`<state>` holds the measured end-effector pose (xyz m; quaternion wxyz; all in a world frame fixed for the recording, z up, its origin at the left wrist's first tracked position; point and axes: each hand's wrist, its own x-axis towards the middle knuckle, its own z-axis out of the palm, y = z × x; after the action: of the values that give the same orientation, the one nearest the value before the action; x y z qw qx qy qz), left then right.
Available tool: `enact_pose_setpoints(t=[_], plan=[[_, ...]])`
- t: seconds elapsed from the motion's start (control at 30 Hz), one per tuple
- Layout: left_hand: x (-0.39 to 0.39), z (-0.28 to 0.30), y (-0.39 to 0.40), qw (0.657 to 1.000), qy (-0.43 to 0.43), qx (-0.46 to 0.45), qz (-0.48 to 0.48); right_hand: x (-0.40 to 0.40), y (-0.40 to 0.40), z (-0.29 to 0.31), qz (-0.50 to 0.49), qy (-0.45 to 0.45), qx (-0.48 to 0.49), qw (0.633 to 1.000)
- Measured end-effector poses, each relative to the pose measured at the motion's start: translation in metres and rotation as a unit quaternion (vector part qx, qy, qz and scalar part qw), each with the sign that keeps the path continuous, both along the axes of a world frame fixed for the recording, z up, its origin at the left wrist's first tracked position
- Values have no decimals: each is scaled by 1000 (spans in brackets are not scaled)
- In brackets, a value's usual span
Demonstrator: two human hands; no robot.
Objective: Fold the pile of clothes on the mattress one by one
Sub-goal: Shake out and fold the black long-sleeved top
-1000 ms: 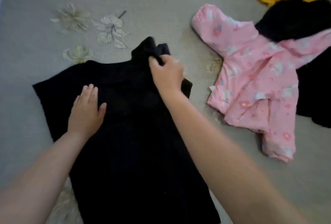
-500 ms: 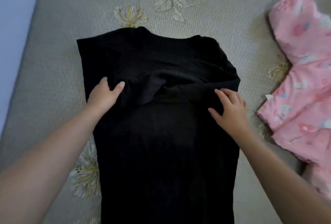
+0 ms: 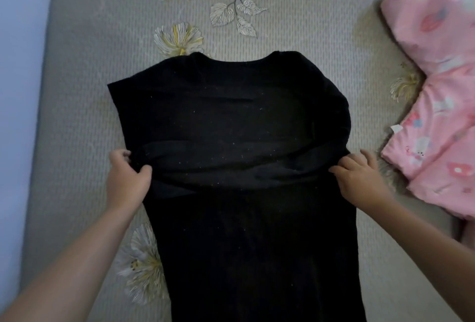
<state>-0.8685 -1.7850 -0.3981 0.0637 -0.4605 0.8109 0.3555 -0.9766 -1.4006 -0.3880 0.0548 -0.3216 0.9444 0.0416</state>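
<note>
Gripping black top at both sides
My left hand (image 3: pixel 127 179) and right hand (image 3: pixel 359 180) each pinch an edge of the black top (image 3: pixel 231 121), flat on the mattress (image 3: pixel 90 64); pink garment (image 3: pixel 437 105) lies right.

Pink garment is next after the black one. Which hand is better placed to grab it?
Right. The right hand grips the black garment at its edge nearest the pink garment; the left hand is on the far side.

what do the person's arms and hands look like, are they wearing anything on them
Both arms are bare up to the frame's edge: no sleeves, gloves, watch or bracelets. No rings show on the left hand or right hand. Whether the nails are painted is too blurred to tell.
</note>
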Motion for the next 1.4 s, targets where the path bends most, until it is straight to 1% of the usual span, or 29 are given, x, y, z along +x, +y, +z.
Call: enact_pose_setpoints(t=[0.07, 0.13, 0.17, 0.23, 0.27, 0.3, 0.37, 0.43, 0.47, 0.5, 0.53, 0.6, 0.7, 0.73, 0.77, 0.8, 0.83, 0.87, 0.9, 0.93, 1.0, 1.03, 1.07, 1.13, 1.2, 1.23, 1.3, 1.33, 1.4], plan=[[-4, -3, -3, 998, -54, 35, 0, -4, -5, 3, -51, -66, 14, 996], [-7, -5, -4, 994, -98, 23, -42, -17, -12, 11, -66, -56, -27, 996], [-9, -4, -3, 992, -96, 2, -79, -26, -16, 14, -54, -31, -59, 996], [-16, -4, -1, 982, -57, -57, -171, -46, -30, 24, -52, 7, -111, 992], [-21, -4, 0, 972, -44, -87, -212, -56, -40, 26, -52, 4, -111, 992], [-27, -5, 1, 962, -49, -110, -244, -65, -48, 26, -53, -22, -86, 995], [-38, -8, 2, 936, -105, -147, -302, -84, -62, 23, -39, -136, 26, 990], [-45, -8, 5, 896, -161, -187, -369, -97, -72, 17, -3, -219, 169, 961], [-47, -8, 7, 890, -169, -183, -383, -101, -77, 17, 18, -240, 237, 941], [-47, -7, 9, 897, -162, -161, -378, -103, -81, 18, 36, -251, 289, 923], [-45, -4, 9, 914, -138, -132, -358, -104, -83, 18, 50, -252, 325, 910], [-43, 0, 8, 945, -40, -93, -311, -102, -84, 21, 78, -241, 371, 894], [-41, 14, 6, 956, 76, -60, -277, -103, -78, 28, 97, -233, 396, 883], [-39, 20, 6, 957, 100, -41, -269, -104, -73, 30, 104, -238, 383, 886], [-37, 25, 6, 957, 121, -24, -261, -105, -65, 31, 97, -244, 338, 904], [-35, 30, 6, 957, 135, -17, -256, -110, -56, 33, 67, -247, 240, 936], [-33, 33, 7, 958, 137, -19, -252, -113, -48, 38, 5, -250, 93, 964], [-30, 33, 7, 960, 125, -27, -251, -115, -42, 45, -65, -253, -63, 963], [-29, 32, 7, 961, 107, -36, -253, -117, -38, 54, -114, -251, -188, 943], [-29, 29, 7, 961, 89, -46, -258, -121, -36, 61, -145, -244, -269, 920], [-37, 23, 9, 960, 49, -66, -269, -130, -38, 67, -170, -253, -333, 892], [-42, 20, 9, 959, 27, -79, -271, -134, -42, 70, -164, -265, -331, 891], [-49, 17, 7, 958, 5, -94, -271, -137, -47, 73, -141, -269, -306, 902], [-60, 12, 2, 954, -35, -115, -276, -146, -51, 78, -61, -249, -208, 944], [-69, 9, -4, 942, -62, -134, -301, -155, -50, 80, 37, -213, -51, 975], [-73, 8, -6, 935, -71, -142, -317, -160, -50, 79, 78, -197, 61, 975], [-80, 7, -4, 923, -89, -153, -342, -163, -54, 76, 121, -185, 271, 937], [-83, 7, -2, 917, -96, -157, -353, -163, -56, 73, 133, -186, 336, 914], [-87, 5, 1, 905, -111, -171, -374, -164, -57, 64, 127, -194, 402, 886]])
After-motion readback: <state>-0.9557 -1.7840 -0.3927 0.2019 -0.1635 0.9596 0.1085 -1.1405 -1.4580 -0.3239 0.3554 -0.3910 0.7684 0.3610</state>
